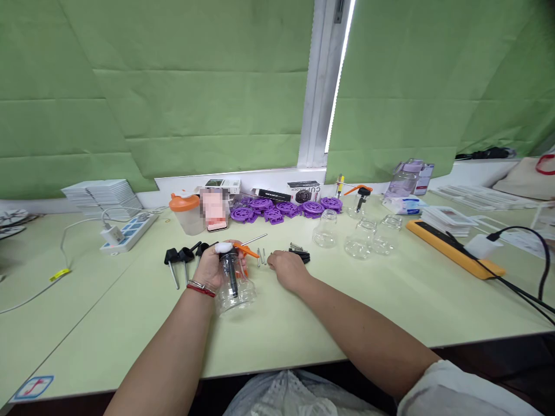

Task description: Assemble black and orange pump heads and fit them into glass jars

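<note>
My left hand, with a white wrap on its thumb, grips a clear bottle by its neck. A black pump with a tube sits inside the bottle, and an orange lever sticks out to the right at its top. On the table, my right hand is closed, fingertips pressed together; whatever is in them is hidden. Several thin metal pins lie just left of its fingertips. Behind it are small springs and black levers. Black pump heads with metal tubes lie left of my left hand.
Clear bottles stand at right of centre, with an assembled orange-lever bottle behind. Purple wheel-shaped parts line the back beside a phone and an orange-lidded cup. Power strips and an orange one flank the workspace.
</note>
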